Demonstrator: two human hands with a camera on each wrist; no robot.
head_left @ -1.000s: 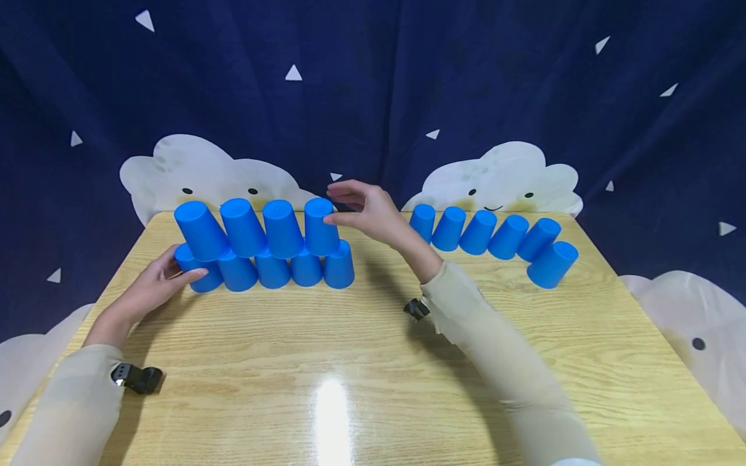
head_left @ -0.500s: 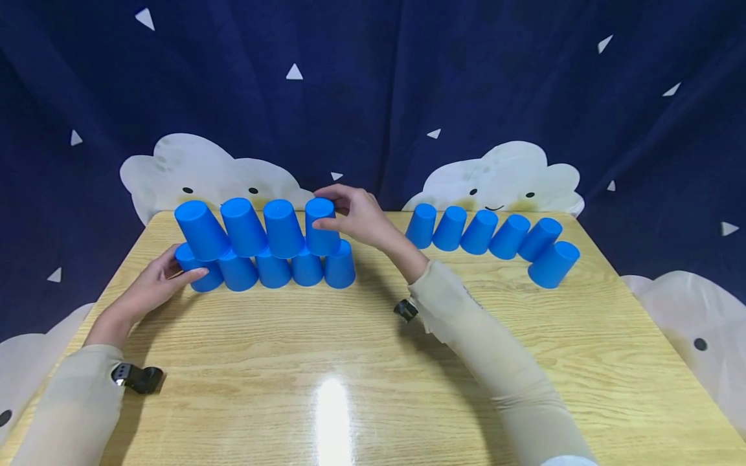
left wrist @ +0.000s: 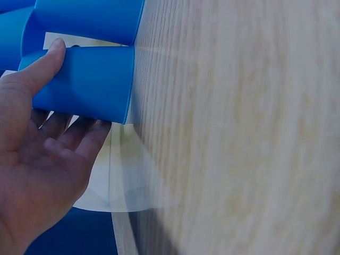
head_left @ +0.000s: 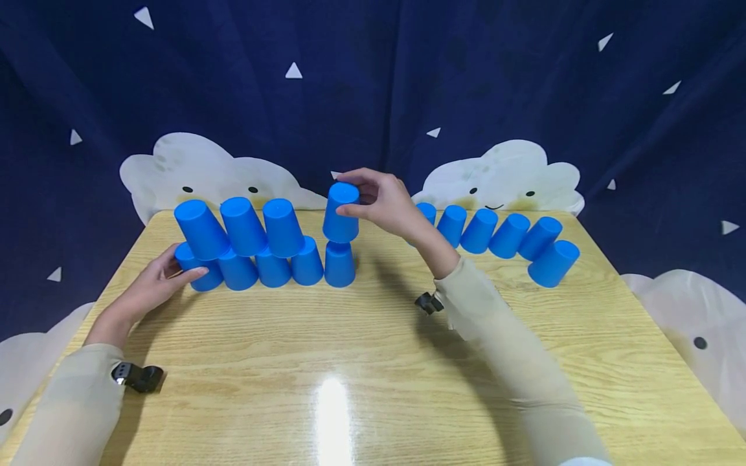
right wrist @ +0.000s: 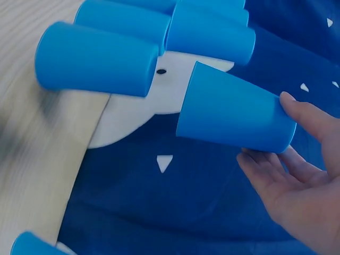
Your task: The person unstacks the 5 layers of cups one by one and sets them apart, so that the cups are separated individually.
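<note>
My right hand (head_left: 387,202) grips an upside-down blue cup (head_left: 340,217) near its base, thumb in front and fingers behind. In the right wrist view that cup (right wrist: 234,109) hangs apart from the stack. Below it in the head view stands the bottom row's rightmost cup (head_left: 340,265). My left hand (head_left: 156,285) holds the leftmost bottom cup (head_left: 201,275), thumb across one side and fingers along the other, as the left wrist view shows on the cup (left wrist: 87,82). Three upper cups, the rightmost one (head_left: 282,228) included, rest over the gaps of the bottom row.
Several more upside-down blue cups stand in a line at the back right, one (head_left: 479,231) mid-line; the nearest cup (head_left: 553,263) stands in front at its right end. The wooden table (head_left: 262,375) ends at a dark blue curtain (head_left: 361,84) with white clouds.
My right hand closed on the upper row's rightmost cup, then lifted it up and to the right, off the cups below. The left hand has stayed in place.
</note>
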